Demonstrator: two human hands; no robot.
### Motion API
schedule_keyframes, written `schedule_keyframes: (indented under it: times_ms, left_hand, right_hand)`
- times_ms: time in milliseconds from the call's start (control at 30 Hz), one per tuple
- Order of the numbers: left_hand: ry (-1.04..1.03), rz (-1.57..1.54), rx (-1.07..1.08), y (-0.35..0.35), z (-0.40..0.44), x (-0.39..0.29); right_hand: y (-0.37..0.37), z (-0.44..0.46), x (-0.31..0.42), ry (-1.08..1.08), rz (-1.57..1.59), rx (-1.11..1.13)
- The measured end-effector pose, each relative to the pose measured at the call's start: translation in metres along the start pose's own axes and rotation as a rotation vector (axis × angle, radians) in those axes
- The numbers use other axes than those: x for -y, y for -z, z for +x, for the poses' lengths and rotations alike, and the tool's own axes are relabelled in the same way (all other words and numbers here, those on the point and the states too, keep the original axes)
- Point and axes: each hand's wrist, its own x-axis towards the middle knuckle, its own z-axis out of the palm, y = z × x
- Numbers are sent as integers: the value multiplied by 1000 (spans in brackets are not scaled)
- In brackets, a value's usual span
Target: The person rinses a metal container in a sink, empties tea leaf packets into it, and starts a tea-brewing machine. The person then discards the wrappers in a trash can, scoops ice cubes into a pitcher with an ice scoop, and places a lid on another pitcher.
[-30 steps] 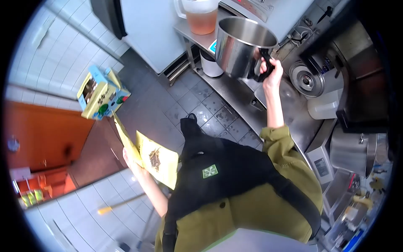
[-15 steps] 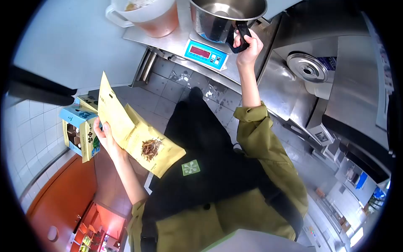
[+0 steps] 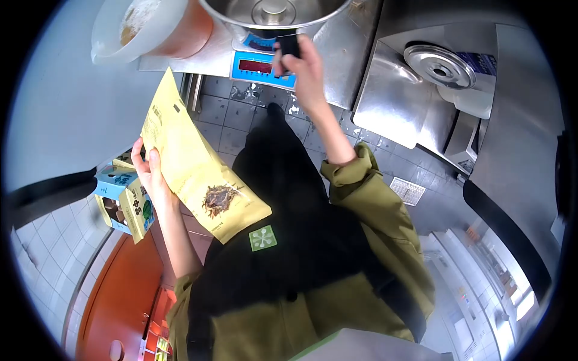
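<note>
In my left hand [image 3: 158, 177] is a tall yellow packet [image 3: 191, 153], pinched at its side, with a picture of dried brown strips near its lower end. My right hand [image 3: 306, 75] grips the black handle [image 3: 289, 53] of a steel pot [image 3: 316, 13] at the top of the view. A round metal piece [image 3: 274, 11] shows inside the pot. Beneath it is a blue digital scale [image 3: 260, 67] with a dark red display; whether the pot rests on it I cannot tell. Left of the scale, a translucent pitcher [image 3: 177, 36] holds something orange-brown with white on top.
The scale and pitcher stand on a steel counter [image 3: 346, 57]. To the right are a steel surface [image 3: 391, 99] and a round metal lid [image 3: 441, 67]. Blue-and-yellow cartons [image 3: 123, 195] sit at the left. Wet patches mark the tiled floor [image 3: 220, 111].
The view has shifted. My right hand and the pot now sit further left, with the pot looking nearer and tipped more towards me. The packet's top stands straighter, its folded flap no longer apparent.
</note>
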Motion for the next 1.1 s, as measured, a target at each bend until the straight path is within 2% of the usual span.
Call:
schedule_keyframes:
  times_ms: [100, 133, 200, 267, 300, 400, 467, 533, 600, 700, 967, 1100]
  left_hand:
    - [13, 46, 0, 11, -2, 8]
    - [0, 94, 1, 9, -7, 8]
    - [31, 134, 1, 11, -13, 7]
    - [12, 120, 25, 25, -16, 12]
    - [24, 131, 6, 27, -20, 16]
    - [92, 139, -36, 46, -32, 30]
    - [115, 169, -64, 57, -36, 43]
    - [112, 237, -97, 81, -33, 50]
    - [105, 250, -100, 84, -36, 53]
    - [102, 261, -93, 92, -40, 58]
    - [112, 319, -51, 80, -41, 48]
    - [124, 330, -47, 72, -41, 44]
  right_hand:
    - [-23, -3, -28, 53, -22, 11]
    - [-23, -3, -43, 42, -175, -4]
    - [-33, -12, -23, -40, -188, -16]
    - [-42, -25, -34, 280, -360, -205]
    - [-35, -34, -54, 344, -330, -263]
    - [-19, -75, -88, 314, -513, -476]
    - [5, -84, -125, 110, -529, -587]
    - [22, -79, -157, -47, -688, -760]
    - [40, -74, -175, -83, -704, -824]
    - [48, -70, -190, -34, -643, -812]
    - [39, -69, -184, -61, -367, -801]
    - [12, -70, -194, -63, -336, -732]
